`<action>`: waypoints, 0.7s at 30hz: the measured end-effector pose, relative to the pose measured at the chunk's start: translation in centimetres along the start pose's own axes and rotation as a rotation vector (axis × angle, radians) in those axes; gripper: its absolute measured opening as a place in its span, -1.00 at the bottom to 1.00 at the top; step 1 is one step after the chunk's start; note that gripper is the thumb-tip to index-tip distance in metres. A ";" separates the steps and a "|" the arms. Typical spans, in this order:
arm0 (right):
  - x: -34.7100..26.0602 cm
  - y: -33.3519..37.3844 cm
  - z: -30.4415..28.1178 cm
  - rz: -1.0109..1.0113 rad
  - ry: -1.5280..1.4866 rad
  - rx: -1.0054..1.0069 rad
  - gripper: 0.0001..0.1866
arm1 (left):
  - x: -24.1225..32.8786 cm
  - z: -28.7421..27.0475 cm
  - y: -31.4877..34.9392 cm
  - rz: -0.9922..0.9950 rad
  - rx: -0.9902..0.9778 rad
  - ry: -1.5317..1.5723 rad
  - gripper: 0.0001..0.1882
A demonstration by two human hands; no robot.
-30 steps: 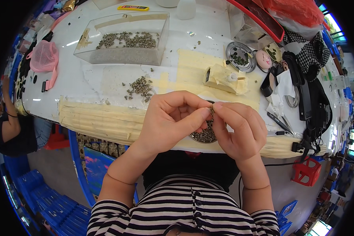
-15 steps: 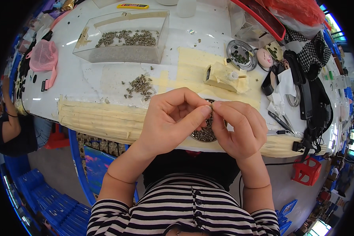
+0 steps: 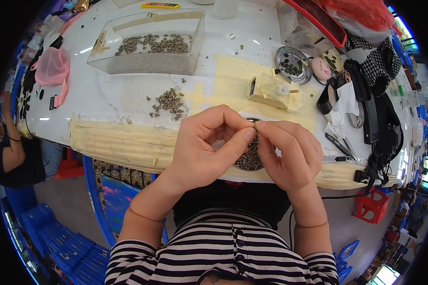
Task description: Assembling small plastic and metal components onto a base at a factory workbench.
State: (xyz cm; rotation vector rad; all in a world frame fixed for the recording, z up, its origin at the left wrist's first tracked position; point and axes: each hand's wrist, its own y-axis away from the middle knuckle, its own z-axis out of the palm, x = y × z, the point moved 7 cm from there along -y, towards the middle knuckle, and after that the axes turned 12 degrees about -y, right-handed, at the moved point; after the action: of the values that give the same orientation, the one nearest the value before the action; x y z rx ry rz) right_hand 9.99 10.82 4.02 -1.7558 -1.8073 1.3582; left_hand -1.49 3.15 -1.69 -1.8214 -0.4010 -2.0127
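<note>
— Doing what now?
— Pinching, apparently, one tiny, dull metallic piece (image 3: 256, 127) (too small to make out) between thumbs and forefingers of the bare left hand (image 3: 195, 152) and bare right hand (image 3: 295, 154), above a round, silvery-rimmed dish (image 3: 248, 170) of small metal parts (image 3: 249, 159). Probably fitting or checking.
— Calling for what next?
— Likely a steady grip, then a careful release.
— And room to move?
— Little toward the body, near the white table (image 3: 100, 95) and its cream-taped front edge (image 3: 114, 146); more leftward, past a loose heap of silvery parts (image 3: 169, 102); limited ahead by a cream-taped block (image 3: 271, 99).
</note>
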 end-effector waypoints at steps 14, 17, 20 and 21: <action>0.4 -0.2 -0.6 0.060 -0.112 0.076 -0.73 | 0.5 -0.3 0.0 0.098 0.055 -0.010 -0.88; 0.4 -0.3 -0.6 0.057 -0.118 0.083 -0.74 | 2.1 -0.3 0.2 0.317 0.097 -0.275 -0.84; 0.3 -0.2 -0.5 0.058 -0.120 0.089 -0.74 | 3.3 -0.2 0.6 0.515 0.131 -0.507 -0.81; 0.4 -0.2 -0.4 0.064 -0.127 0.093 -0.75 | 3.1 -0.2 0.6 0.490 0.137 -0.490 -0.82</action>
State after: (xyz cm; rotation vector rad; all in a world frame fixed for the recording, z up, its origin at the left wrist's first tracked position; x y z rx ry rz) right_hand 10.12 11.38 4.22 -1.7286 -1.7332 1.5859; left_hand -1.65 2.24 1.34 -2.0662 -0.1898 -1.1860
